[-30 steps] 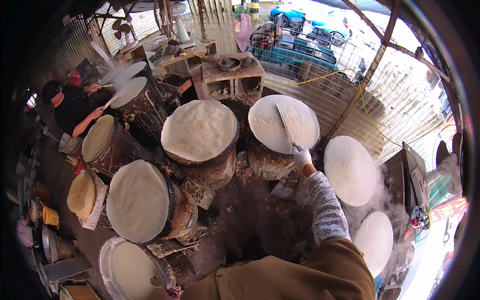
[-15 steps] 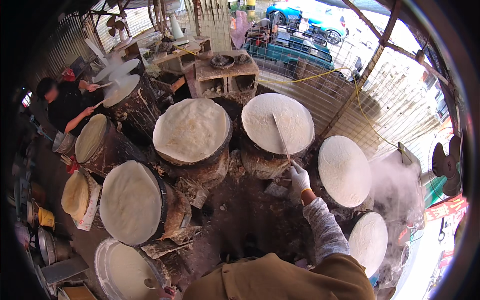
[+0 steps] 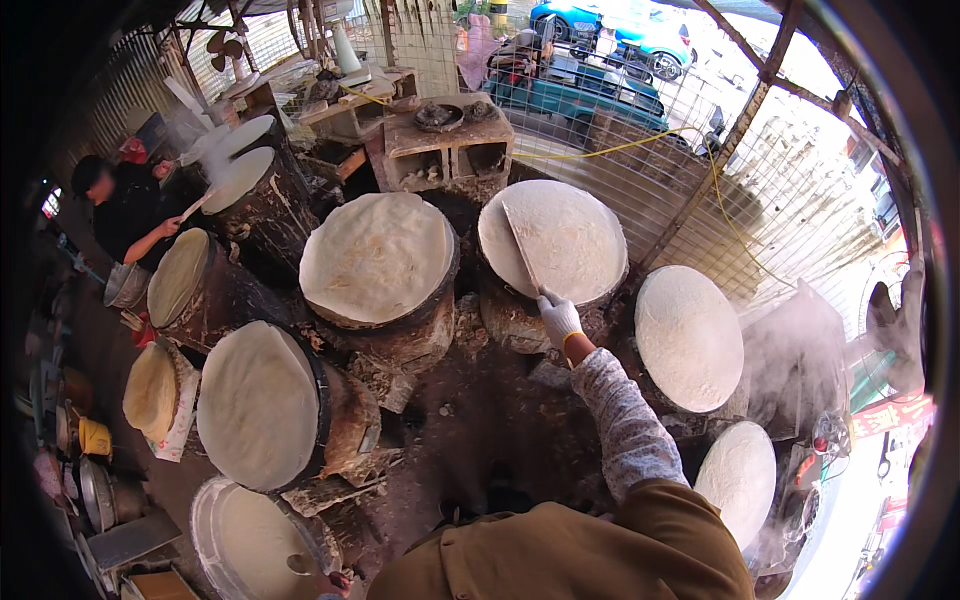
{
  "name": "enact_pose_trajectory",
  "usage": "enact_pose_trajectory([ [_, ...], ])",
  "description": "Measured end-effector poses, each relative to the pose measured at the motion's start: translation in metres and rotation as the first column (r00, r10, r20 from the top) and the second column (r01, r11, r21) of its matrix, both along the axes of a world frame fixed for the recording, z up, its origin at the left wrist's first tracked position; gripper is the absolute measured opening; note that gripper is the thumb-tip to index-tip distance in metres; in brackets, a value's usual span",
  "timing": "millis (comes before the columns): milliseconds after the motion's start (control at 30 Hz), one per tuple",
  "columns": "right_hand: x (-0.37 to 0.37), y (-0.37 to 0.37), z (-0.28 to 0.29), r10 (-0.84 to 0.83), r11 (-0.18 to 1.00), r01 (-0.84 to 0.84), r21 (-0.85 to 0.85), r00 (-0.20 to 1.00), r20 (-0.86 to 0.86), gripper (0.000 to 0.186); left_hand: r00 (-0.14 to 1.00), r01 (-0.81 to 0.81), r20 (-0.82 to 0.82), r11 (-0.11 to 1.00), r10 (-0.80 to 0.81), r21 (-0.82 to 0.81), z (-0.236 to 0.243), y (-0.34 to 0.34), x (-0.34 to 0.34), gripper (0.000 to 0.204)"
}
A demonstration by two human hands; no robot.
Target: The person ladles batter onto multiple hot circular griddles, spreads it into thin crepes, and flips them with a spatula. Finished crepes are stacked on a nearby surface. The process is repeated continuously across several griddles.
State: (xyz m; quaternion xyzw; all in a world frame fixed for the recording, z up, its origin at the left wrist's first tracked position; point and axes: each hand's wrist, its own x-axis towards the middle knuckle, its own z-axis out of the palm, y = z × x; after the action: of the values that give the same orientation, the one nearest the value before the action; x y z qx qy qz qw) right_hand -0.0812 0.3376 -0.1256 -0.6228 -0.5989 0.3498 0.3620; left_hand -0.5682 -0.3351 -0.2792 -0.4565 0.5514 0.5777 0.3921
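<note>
My right hand (image 3: 558,320), in a white glove with a patterned sleeve, grips the handle of a long flat spreader (image 3: 520,245), whose blade lies across the white round sheet (image 3: 570,235) on a drum stove. At the lower edge my left hand (image 3: 334,588), mostly cut off, holds the handle of a ladle (image 3: 298,563) in a large pot of pale batter (image 3: 245,535). Left of the spreader another drum carries a wrinkled sheet (image 3: 375,255); more sheet-covered rounds stand at my left (image 3: 255,400) and right (image 3: 688,335), with steam at the right.
A co-worker in black (image 3: 125,215) works with sticks at drums (image 3: 240,180) on the far left. Concrete blocks (image 3: 445,150), a wire fence (image 3: 640,160) with a yellow cable, and a fan (image 3: 885,330) surround the stoves. Buckets (image 3: 95,437) are at the left edge.
My right hand with the spreader first drew back toward me, then moved up and left; the blade now lies further left on the sheet. The steam at the right has spread.
</note>
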Motion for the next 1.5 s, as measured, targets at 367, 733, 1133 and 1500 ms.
enact_pose_trajectory([
  [367,-0.020,-0.008,-0.025,0.051,0.990,-0.075,-0.115,0.979,-0.199,0.041,1.000,0.000,0.021,1.000,0.000,0.002,-0.003,-0.001,0.000,0.037],
  [733,0.048,-0.054,0.033,-0.277,0.930,0.084,-0.358,0.799,-0.533,0.041,0.999,0.000,0.042,1.000,-0.001,0.006,-0.004,0.004,0.001,0.038],
  [1133,0.000,0.004,0.027,-0.041,0.957,-0.048,-0.286,0.954,-0.296,0.040,0.999,0.006,0.048,1.000,-0.005,-0.012,-0.002,0.005,0.004,0.038],
  [1500,-0.029,0.002,0.008,0.009,0.942,-0.141,-0.305,0.918,-0.396,0.041,0.998,0.006,0.066,1.000,-0.006,0.001,-0.002,0.000,0.000,0.039],
])
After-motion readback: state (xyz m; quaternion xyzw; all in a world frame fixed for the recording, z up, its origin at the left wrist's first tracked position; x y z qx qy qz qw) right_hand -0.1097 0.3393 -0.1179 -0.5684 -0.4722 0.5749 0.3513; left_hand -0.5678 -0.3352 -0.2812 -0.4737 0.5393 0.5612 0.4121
